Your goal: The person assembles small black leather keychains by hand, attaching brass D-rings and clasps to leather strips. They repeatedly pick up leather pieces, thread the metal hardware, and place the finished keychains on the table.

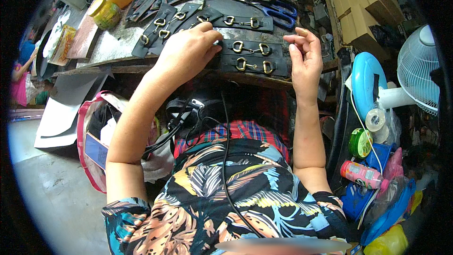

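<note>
Room is free above the black straps (251,48) between left grip (192,47) and right grip (306,59), with blue-handled scissors (281,15) obstructing just beyond.

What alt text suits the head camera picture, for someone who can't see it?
A person's left hand, fingers curled, and open right hand are at a worktable beside black straps with gold-coloured fittings. Blue-handled scissors lie beyond; a fan is at right.

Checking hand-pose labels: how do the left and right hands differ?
The left hand is left of two black strips with gold-coloured fittings; the right hand, right of them. The left hand shows its back; the right hand shows its thumb side. The left hand's forearm slants inward; the right hand's is nearly vertical in frame. Both hands are bare.
</note>
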### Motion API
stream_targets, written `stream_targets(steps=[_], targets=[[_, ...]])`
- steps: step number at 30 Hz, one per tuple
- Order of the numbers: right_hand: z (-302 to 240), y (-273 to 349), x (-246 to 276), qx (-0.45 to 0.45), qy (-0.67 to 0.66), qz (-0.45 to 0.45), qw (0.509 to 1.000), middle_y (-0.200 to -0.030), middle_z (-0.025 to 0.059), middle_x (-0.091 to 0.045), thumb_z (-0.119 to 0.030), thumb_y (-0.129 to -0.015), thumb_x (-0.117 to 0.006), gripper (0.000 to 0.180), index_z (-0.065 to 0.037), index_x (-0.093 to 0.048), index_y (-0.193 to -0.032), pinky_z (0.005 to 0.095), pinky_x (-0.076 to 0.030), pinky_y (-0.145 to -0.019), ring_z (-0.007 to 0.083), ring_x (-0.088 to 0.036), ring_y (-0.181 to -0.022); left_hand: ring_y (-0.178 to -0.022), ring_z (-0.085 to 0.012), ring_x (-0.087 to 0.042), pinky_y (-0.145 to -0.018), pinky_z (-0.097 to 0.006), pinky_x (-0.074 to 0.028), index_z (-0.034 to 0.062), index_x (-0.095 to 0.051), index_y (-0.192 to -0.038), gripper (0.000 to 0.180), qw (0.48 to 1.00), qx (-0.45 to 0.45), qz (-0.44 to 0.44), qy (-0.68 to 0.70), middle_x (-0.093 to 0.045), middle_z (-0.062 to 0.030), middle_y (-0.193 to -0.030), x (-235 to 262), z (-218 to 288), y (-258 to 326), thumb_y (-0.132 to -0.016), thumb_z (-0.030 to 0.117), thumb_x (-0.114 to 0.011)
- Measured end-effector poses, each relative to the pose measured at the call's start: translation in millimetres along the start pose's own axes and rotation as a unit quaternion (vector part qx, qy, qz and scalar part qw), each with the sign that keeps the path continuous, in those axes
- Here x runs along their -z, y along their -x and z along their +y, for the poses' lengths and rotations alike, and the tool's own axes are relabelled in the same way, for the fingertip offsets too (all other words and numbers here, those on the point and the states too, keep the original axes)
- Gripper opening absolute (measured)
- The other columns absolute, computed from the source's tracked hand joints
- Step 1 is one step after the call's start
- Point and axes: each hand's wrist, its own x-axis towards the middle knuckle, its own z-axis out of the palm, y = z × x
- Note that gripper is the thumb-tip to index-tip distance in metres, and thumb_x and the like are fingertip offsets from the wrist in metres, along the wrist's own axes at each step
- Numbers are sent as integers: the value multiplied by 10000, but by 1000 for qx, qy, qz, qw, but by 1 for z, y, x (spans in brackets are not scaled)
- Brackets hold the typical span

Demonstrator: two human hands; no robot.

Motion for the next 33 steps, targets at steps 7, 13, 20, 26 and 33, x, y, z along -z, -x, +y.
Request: stream_targets(steps=[7, 13, 20, 26, 33], targets=[[-3, 5, -2, -4, -2, 16, 1000, -1030, 95, -705, 63, -895, -604, 406, -26, -539, -1285, 327, -487, -979, 163, -661, -1012, -894, -323, -689, -762, -420, -555, 120, -705, -1121, 272, 999, 28, 19, -30, -647, -89, -1008, -6, 6, -4, -875, 234, -730], [-7, 1, 2, 9, 120, -39, 992, -1071, 81, -687, 20, -929, -629, 381, -30, -552, -1299, 316, -463, -997, 142, -631, -1059, -872, -311, -685, -738, -409, -545, 127, -684, -1081, 247, 997, 43, 39, -50, -642, -87, -980, -11, 11, -4, -864, 228, -744], [-17, -17, 6, -48, 68, -94, 992, -1076, 82, -710, 18, -958, -593, 377, -33, -552, -1329, 297, -463, -993, 129, -654, -1044, -878, -311, -696, -742, -391, -549, 99, -608, -1047, 266, 994, 77, 78, 5, -687, -89, -998, -19, 4, -5, -847, 177, -766], [-17, -23, 8, -46, 98, -133, 985, -1033, 56, -703, 25, -869, -686, 535, -69, -547, -1377, 267, -460, -939, 109, -636, -981, -874, -348, -697, -738, -415, -550, 126, -599, -1113, 272, 985, 115, 131, 6, -681, -101, -1071, -24, 5, -10, -883, 198, -724], [0, -27, -4, -22, 52, -98, 994, -888, 20, -670, 42, -852, -673, 544, -92, -555, -1366, 272, -469, -890, 100, -618, -866, -823, -289, -673, -710, -395, -545, 156, -672, -1014, 210, 958, 69, 265, -88, -631, -44, -932, -8, 5, -3, -822, 140, -758]])
